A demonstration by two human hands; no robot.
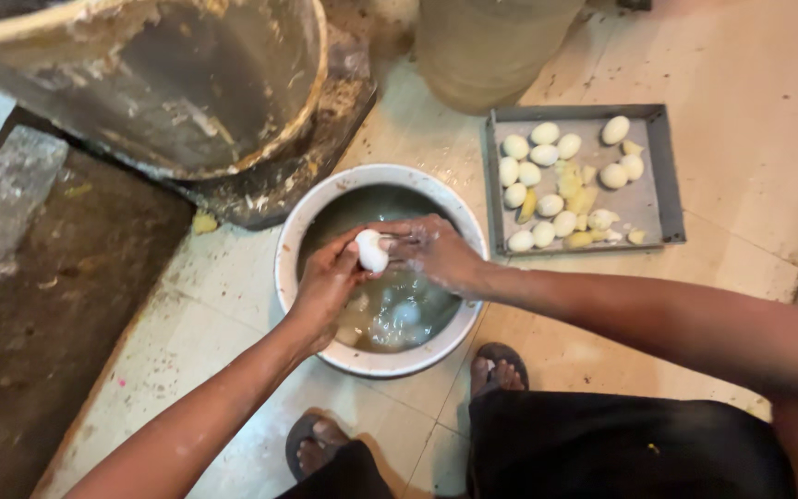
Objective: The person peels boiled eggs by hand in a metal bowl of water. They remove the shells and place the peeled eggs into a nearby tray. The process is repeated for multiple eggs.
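Floor point(750, 74) of large pale beige tiles, wet and speckled with debris left of the big battered metal drum point(187, 83). Drum sits tilted on a grimy dark base point(307, 157). Left of the drum, a dark, stained stone slab point(57, 305) edged by a grey strip. Right of the drum, a tan cylindrical container point(491, 46). Warm, even light; soft shadows.

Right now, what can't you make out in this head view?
- Big pot: top and left cut off by the frame edge.
- Bowl contents: murky water and both hands hide what lies under.
- Egg: fingers of left hand and right hand cover part of it.
- Tray yellow bits: too small to identify.
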